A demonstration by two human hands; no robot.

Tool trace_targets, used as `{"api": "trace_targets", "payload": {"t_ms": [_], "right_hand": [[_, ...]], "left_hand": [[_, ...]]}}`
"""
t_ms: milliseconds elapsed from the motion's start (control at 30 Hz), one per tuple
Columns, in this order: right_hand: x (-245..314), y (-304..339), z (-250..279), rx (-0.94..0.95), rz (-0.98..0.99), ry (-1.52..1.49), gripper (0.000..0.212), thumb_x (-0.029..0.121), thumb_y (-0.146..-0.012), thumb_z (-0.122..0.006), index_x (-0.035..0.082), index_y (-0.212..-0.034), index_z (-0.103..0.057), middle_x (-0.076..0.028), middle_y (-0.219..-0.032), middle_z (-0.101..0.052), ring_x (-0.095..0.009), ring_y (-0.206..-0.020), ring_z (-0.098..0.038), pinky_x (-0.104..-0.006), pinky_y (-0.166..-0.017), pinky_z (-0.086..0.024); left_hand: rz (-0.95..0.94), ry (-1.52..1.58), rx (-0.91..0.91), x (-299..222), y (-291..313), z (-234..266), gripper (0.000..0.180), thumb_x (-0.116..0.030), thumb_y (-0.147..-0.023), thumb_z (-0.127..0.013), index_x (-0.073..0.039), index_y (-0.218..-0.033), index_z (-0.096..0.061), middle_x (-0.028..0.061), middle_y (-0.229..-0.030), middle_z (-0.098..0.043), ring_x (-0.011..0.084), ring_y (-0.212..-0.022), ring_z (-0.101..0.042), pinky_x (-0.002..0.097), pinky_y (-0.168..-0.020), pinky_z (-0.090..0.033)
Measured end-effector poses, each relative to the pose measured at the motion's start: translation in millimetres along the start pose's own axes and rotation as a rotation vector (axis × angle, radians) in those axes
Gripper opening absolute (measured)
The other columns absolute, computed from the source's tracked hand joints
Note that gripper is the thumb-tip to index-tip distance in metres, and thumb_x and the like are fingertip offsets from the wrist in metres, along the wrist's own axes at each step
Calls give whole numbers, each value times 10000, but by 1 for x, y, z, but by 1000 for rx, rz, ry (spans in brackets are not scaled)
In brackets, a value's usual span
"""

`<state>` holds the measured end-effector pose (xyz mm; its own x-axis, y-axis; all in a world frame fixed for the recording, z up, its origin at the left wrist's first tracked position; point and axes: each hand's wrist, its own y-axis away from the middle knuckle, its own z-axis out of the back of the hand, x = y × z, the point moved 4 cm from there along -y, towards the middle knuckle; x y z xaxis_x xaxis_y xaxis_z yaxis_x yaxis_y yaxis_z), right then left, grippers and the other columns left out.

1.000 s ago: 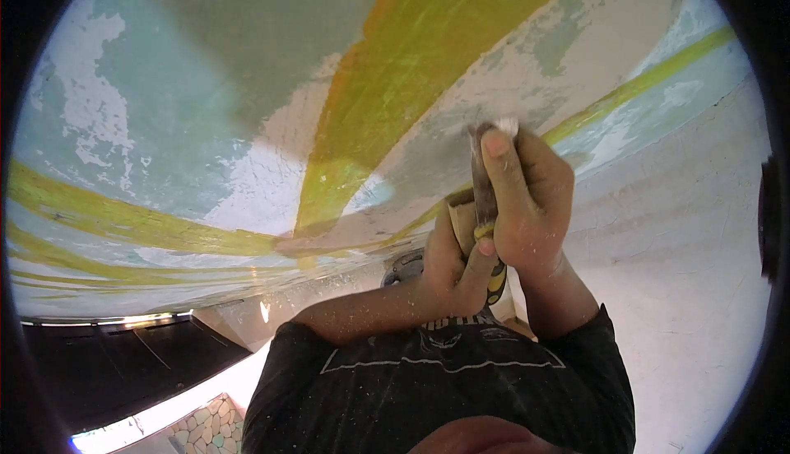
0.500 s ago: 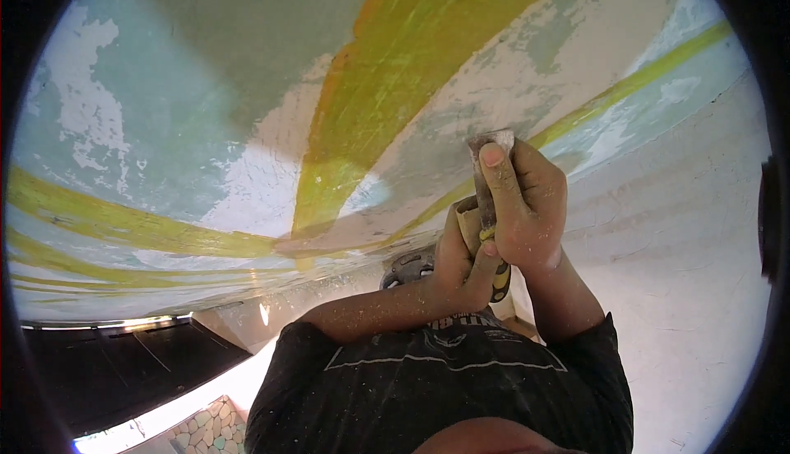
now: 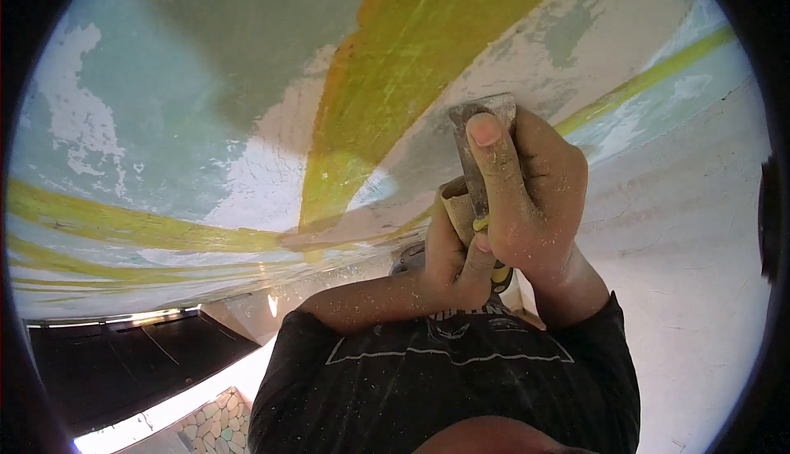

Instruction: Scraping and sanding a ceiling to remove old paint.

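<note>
My right hand (image 3: 539, 195) is closed on a scraper (image 3: 467, 151), its thumb lying along the dusty metal blade. The blade's broad edge meets the painted wall (image 3: 411, 59), on a pale patch just right of a wide yellow stripe. Lower down, my left hand (image 3: 454, 263) closes round the scraper's yellow and black handle. A tan, curled sheet (image 3: 455, 199), perhaps sandpaper, is tucked in the left hand too. Dust and pale flakes cover both hands and forearms.
Green and yellow paint with bare whitish patches spreads over the wall. A plain pale wall (image 3: 683, 273) stands on the right. At lower left are a dark panel (image 3: 132, 355) and a patch of stone paving (image 3: 216, 423). A grey object (image 3: 407, 258) sits partly hidden behind my left hand.
Both hands and the scraper have moved up along the wall, the blade edge shifting slightly left. The grip on the scraper stays the same.
</note>
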<state>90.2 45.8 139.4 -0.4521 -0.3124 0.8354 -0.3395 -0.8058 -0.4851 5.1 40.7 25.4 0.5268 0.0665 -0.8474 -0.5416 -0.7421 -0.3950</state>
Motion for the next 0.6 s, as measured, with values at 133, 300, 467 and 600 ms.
{"api": "trace_targets", "payload": {"t_ms": [133,300,467,600], "right_hand": [[-28,15,-1,6,15,125,289,224,-993,-545,-12,-837,-603,15,-595,-500,-35,-598,-392,-234,-488,-324],[-8,6,-5,-60,67,-5,274,212,-999,-528,-13,-864,-604,2,-611,-508,-42,-594,-399,-246,-486,-336],[-38,25,-5,-52,40,46,244,211,-985,-552,-4,-888,-615,-60,-622,-547,-139,-545,-487,-281,-486,-385],[-56,35,-2,-103,-65,-97,239,206,-973,-572,14,-830,-574,-98,-601,-536,-151,-498,-484,-302,-473,-395]], "left_hand": [[-124,-231,13,1,-2,7,539,-294,-988,-450,73,-1342,-273,177,-1232,-498,210,-1118,-504,353,-962,-401],[-111,-172,21,-22,-8,7,429,-228,-992,-432,69,-1283,-329,174,-1161,-538,205,-1063,-542,321,-907,-424],[-37,-326,119,-8,4,24,509,-260,-983,-460,78,-1335,-316,192,-1206,-518,258,-1116,-520,381,-973,-397],[45,-245,55,11,14,27,491,-261,-975,-501,60,-1316,-354,172,-1165,-542,244,-1078,-534,376,-946,-411]]}}
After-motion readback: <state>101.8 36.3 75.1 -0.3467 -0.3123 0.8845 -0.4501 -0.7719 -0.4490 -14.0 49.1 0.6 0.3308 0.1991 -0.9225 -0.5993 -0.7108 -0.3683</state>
